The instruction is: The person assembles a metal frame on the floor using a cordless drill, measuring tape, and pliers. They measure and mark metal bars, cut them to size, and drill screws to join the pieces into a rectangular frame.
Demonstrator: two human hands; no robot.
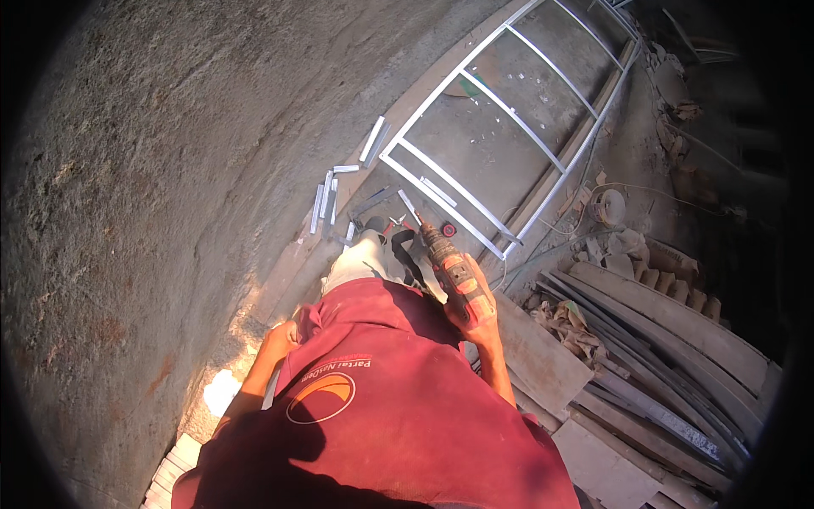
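The left hand [280,339] is half lost behind the red shirt [381,407]; whether its fingers grip anything cannot be told. The right hand's [475,318] fingers wrap out of sight round the drill [454,276] grip. The drill's tip is too small to make out. The metal frame [500,119] runs off the top edge. Dark rim swallows the planks [670,356] at right.
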